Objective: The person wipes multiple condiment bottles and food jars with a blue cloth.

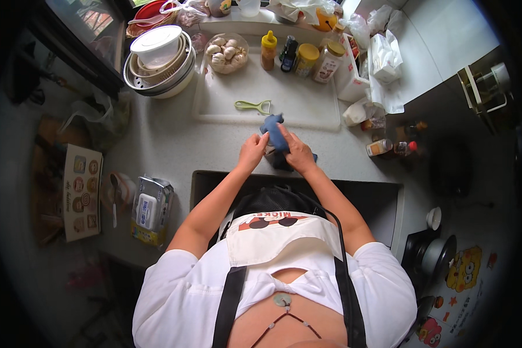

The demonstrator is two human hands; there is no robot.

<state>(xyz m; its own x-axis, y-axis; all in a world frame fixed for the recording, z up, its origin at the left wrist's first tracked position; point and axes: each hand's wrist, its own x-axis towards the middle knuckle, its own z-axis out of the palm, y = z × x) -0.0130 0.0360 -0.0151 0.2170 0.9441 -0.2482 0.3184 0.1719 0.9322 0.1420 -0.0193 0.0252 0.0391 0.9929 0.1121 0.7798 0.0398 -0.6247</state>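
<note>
A blue cloth (276, 134) is bunched between my two hands over the counter, just behind the sink edge. My right hand (297, 153) is closed on it, with the forefinger stretched along the cloth. My left hand (252, 152) is closed in a pinch at the cloth's left side, against a small thing mostly hidden by the fingers and cloth; what it is I cannot make out. A dark patch (280, 162) shows below the cloth between the hands. Beyond them, a green peeler (253, 107) lies on the white tray (214, 110).
On the tray stand a bowl of garlic (227, 53), a yellow-capped squeeze bottle (268, 51) and several jars. Stacked basins (158, 62) sit at the back left. Left of the sink (383, 200) is a wipes pack (151, 210). Small bottles (379, 147) stand at the right.
</note>
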